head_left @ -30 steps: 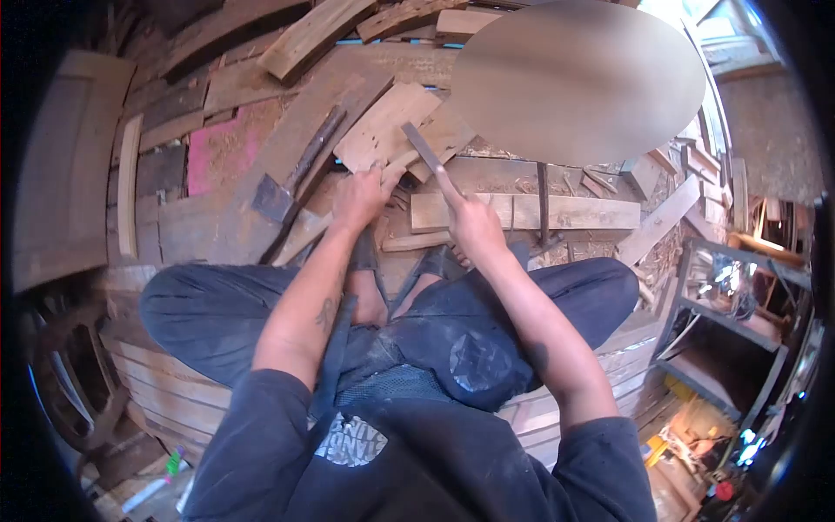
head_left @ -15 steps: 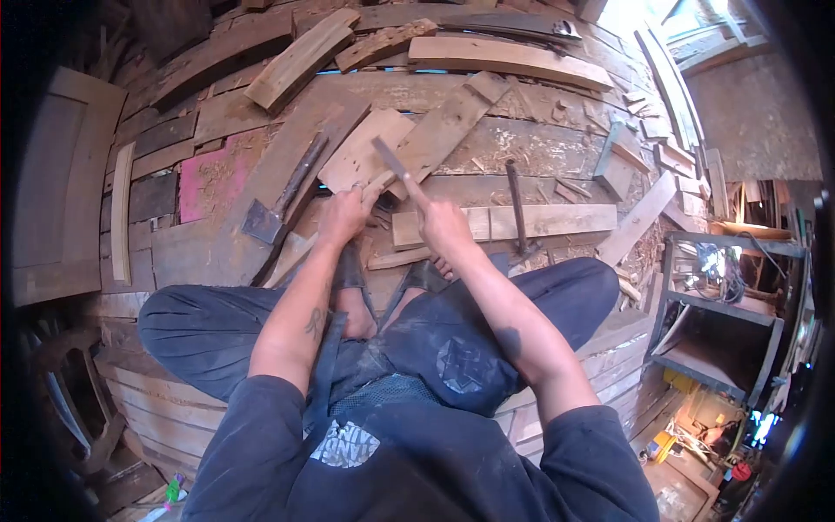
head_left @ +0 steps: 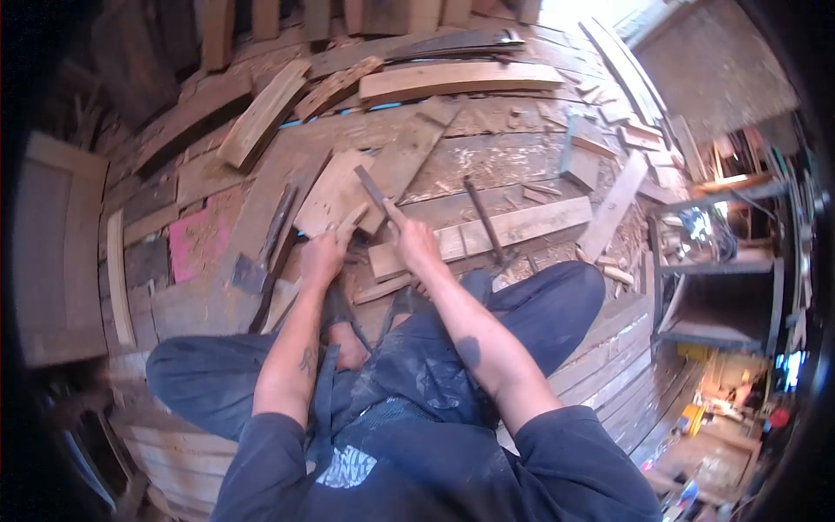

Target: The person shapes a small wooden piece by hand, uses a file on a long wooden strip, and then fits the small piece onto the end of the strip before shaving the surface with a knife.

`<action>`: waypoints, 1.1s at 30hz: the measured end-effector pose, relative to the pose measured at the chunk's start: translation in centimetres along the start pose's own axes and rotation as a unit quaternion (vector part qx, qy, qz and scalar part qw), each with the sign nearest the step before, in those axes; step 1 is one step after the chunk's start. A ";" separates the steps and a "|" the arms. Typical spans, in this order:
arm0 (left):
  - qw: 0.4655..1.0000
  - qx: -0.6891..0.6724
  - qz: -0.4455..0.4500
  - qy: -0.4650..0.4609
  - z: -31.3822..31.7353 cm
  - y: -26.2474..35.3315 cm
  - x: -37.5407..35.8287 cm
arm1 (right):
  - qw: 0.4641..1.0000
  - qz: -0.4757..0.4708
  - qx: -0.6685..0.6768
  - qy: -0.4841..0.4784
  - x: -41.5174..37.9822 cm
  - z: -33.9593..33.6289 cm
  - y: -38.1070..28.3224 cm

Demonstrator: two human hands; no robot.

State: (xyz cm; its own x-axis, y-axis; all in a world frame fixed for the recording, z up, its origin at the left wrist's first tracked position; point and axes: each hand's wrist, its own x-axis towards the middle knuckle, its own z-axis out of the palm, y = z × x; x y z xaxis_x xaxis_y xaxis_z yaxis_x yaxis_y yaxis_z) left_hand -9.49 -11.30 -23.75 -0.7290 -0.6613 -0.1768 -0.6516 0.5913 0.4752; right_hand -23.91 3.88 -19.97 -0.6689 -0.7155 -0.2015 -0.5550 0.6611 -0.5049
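Observation:
My left hand (head_left: 323, 255) is closed around a small pale wooden piece (head_left: 351, 217), whose narrow end points up and to the right. My right hand (head_left: 416, 244) grips the handle of a chisel (head_left: 370, 185), its flat dark blade slanting up and left. The blade is over the boards just beyond the wooden piece; contact between them cannot be made out. Beneath both hands lies a pale flat board (head_left: 326, 196), overlapping a longer plank (head_left: 417, 148). Left of my left hand is a hatchet (head_left: 252, 273). A hammer (head_left: 484, 213) rests across a notched timber (head_left: 531, 224) on the right.
Several wood offcuts (head_left: 461, 81) and a handsaw (head_left: 448, 45) lie along the far side. Shavings cover the plank floor and a pink sheet (head_left: 198, 239) on the left. A metal shelf (head_left: 718, 265) stands at right, a wooden panel (head_left: 65, 248) at left.
The view has tilted upward and turned, so more upright boards show at the back. Both hands still hold the same things, with the chisel a little farther from the wooden piece.

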 end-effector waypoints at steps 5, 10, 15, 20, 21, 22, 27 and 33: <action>0.993 0.003 0.056 0.105 3.2 -1.9 0.9 | 0.975 0.154 0.162 -0.010 -3.5 -1.7 4.9; 0.974 0.065 0.131 0.175 2.4 1.4 1.1 | 0.982 0.144 0.083 0.086 -4.1 -2.1 6.7; 0.966 0.111 0.184 0.142 2.0 1.8 3.4 | 0.968 0.225 0.108 0.011 -4.3 1.6 10.1; 0.974 0.072 0.192 0.097 1.4 2.3 3.7 | 0.950 0.302 0.081 -0.003 -4.1 0.8 10.7; 0.974 0.052 0.196 0.099 1.3 2.5 3.6 | 0.947 0.315 0.067 0.018 -4.4 0.3 10.1; 0.974 0.033 0.199 0.100 1.3 2.6 3.7 | 0.943 0.327 0.053 0.038 -4.6 -0.2 9.7; 0.983 -0.109 0.148 0.028 -2.9 6.1 2.8 | 0.899 0.356 0.155 0.204 -3.0 -0.6 11.1; 0.961 -0.140 0.209 0.114 -3.4 3.2 5.5 | 0.890 0.271 0.218 0.293 0.4 0.3 13.2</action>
State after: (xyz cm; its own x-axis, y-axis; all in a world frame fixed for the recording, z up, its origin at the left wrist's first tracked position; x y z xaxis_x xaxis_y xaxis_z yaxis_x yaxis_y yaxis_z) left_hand -14.88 -14.65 -20.31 -0.8296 -0.4954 0.2574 -0.2068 0.7010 0.6825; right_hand -31.36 12.20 -26.97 -0.9942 0.0075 -0.1077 0.0882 0.6313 -0.7705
